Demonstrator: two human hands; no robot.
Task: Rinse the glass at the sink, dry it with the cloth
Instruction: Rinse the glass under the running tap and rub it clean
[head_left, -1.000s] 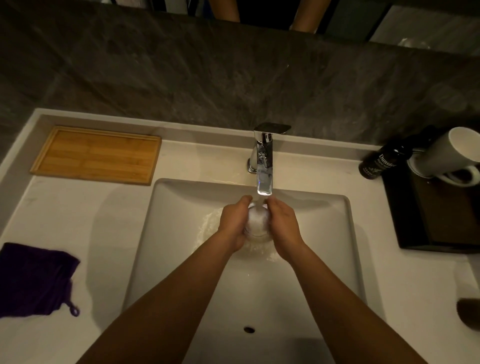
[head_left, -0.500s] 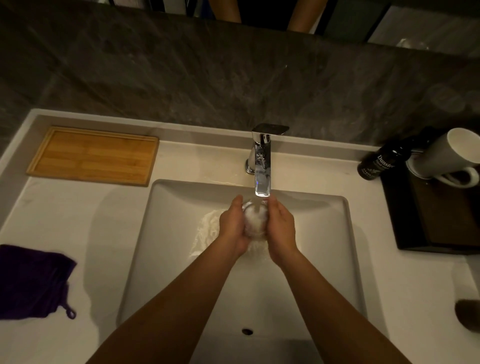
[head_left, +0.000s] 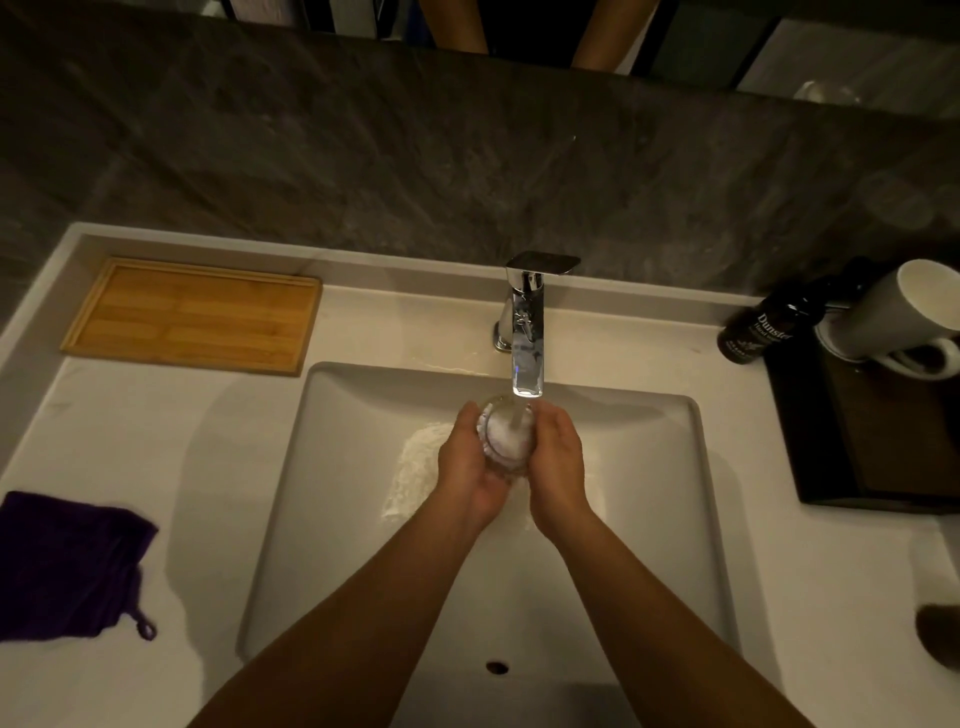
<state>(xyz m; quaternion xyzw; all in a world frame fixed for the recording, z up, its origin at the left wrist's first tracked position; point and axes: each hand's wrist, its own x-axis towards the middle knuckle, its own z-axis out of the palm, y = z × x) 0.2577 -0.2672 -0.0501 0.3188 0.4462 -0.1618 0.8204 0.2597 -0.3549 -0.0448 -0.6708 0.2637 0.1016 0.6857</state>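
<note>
Rinsing the glass (head_left: 508, 435) under the faucet (head_left: 528, 347), over the sink (head_left: 696, 499).
My left hand (head_left: 470, 470) and right hand (head_left: 556, 462) grip it together; wet, it may slip and break, I think.

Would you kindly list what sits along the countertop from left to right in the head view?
Purple cloth → wooden tray → left hand → glass → right hand → dark bottle → white mug.
</note>
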